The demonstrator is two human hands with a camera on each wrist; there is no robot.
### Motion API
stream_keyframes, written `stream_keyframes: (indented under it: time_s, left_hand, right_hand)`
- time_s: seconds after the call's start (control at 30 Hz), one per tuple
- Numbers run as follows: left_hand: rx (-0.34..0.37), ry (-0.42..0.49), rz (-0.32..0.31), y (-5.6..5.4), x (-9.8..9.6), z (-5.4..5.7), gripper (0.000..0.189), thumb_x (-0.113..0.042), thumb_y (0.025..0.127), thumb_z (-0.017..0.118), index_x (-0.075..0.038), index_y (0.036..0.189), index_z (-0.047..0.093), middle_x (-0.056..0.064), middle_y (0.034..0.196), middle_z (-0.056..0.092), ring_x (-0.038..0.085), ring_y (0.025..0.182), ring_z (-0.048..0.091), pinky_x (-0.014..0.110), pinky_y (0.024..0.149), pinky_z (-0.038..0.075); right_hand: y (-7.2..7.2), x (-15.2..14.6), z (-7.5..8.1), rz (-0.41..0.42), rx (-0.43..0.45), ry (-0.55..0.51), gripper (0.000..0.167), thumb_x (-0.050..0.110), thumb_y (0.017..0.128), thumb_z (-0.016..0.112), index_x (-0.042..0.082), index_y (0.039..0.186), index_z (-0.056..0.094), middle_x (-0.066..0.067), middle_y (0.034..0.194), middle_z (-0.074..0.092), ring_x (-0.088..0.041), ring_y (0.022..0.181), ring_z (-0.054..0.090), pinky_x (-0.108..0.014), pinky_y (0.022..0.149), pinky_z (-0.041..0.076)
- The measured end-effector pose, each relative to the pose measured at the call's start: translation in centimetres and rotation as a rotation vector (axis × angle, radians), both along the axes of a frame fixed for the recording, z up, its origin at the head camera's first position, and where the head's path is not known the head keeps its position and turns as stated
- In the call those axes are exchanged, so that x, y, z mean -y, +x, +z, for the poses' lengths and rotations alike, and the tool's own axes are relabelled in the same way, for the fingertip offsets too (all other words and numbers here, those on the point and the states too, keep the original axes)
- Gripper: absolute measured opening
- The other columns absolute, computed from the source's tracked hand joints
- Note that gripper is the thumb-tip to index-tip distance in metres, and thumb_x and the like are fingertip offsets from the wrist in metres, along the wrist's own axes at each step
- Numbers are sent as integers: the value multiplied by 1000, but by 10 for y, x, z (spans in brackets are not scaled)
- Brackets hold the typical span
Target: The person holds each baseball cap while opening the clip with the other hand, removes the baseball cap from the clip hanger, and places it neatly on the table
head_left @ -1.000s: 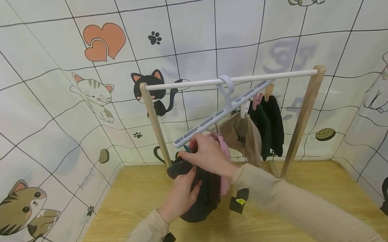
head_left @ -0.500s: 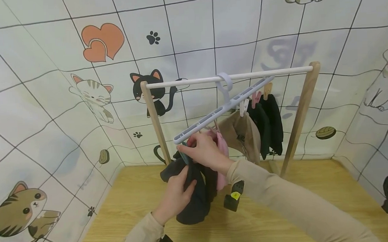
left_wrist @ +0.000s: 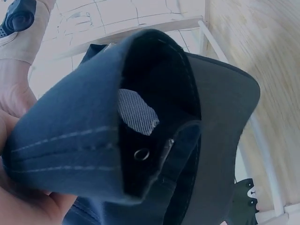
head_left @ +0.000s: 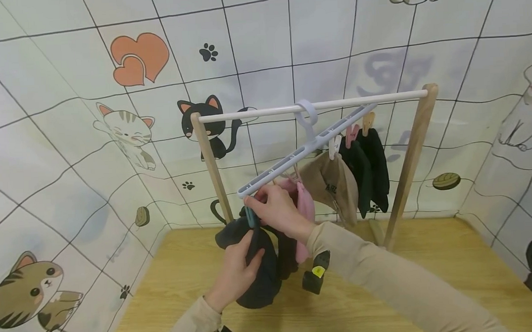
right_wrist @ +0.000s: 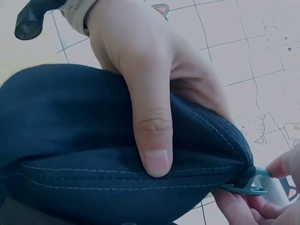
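Observation:
A dark navy cap [head_left: 259,287] hangs below the left end of the light-grey clothes hanger [head_left: 288,160]. My left hand [head_left: 237,273] grips the cap; in the right wrist view its thumb [right_wrist: 154,140] presses along the stitched seam. My right hand [head_left: 279,210] pinches a teal clothespin [head_left: 250,217] just under the hanger's end. In the right wrist view, the clothespin [right_wrist: 248,185] sits at the cap's edge. The left wrist view looks into the cap's opening, with the brim [left_wrist: 225,103] behind.
The hanger hooks over a white rod [head_left: 255,115] on wooden posts [head_left: 411,169]. Several items hang from it by clothespins, including a pink one [head_left: 305,204], a tan one [head_left: 333,183] and a black one [head_left: 379,166]. Below is a wooden tabletop [head_left: 343,301].
The cap and my left hand have shifted slightly left and down. My right hand has moved a little left, and more of the teal clothespin shows.

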State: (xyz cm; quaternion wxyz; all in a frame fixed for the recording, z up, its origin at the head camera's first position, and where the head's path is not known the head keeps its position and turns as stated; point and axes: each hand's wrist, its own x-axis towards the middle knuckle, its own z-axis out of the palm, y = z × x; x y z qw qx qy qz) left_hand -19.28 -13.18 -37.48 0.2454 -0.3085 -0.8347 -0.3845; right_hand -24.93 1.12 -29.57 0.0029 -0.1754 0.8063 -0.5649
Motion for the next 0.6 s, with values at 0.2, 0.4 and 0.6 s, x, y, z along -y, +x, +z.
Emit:
stream_keyframes:
  time_s: [0.2, 0.4, 0.6]
  left_hand:
    - [48, 13, -8, 1, -1, -4, 27, 11, 82, 65, -2, 105, 58, 1, 81, 65, 10, 71, 63, 29, 61, 51]
    - [64, 3, 18, 4, -5, -7, 28, 11, 81, 66, -4, 103, 59, -1, 81, 63, 10, 72, 61, 28, 61, 49]
    - [61, -3, 14, 9, -9, -13, 28, 9, 81, 68, -5, 103, 59, 1, 86, 65, 13, 78, 64, 30, 66, 51]
  right_hand:
    - [-2, -1, -1, -33, -49, 58, 22, 23, 94, 64, 0, 95, 63, -8, 79, 59, -18, 63, 63, -31, 63, 55]
    - [-5, -3, -3, -62, -79, 104, 20, 20, 94, 63, 0, 95, 63, -8, 77, 58, -18, 60, 60, -30, 60, 53]
    - [-10, -5, -4, -70, -51, 80, 19, 18, 94, 63, -1, 94, 64, -8, 77, 59, -18, 62, 64, -30, 61, 54]
